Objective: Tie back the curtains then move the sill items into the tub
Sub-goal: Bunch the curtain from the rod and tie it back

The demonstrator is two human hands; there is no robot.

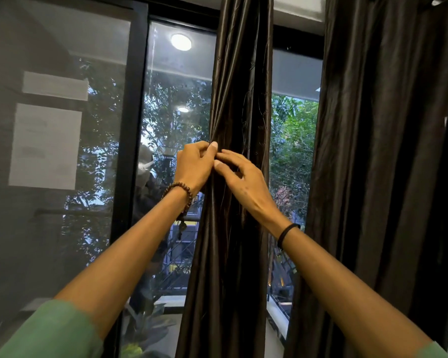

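Observation:
A dark brown satin curtain panel [241,86] hangs gathered into a narrow bunch in front of the window. At mid height my left hand [194,166] pinches its left edge between thumb and fingers. My right hand [239,179] lies over the same gathered folds, with its fingertips touching my left thumb. A second, wider curtain panel [380,151] hangs loose to the right. No tie-back is visible in either hand. The sill and the tub are out of view.
A black window frame post [132,151] stands left of the gathered panel, and the glass [176,99] reflects a ceiling light. Trees show through the gap between the panels. A pale ledge [278,319] runs low between the curtains.

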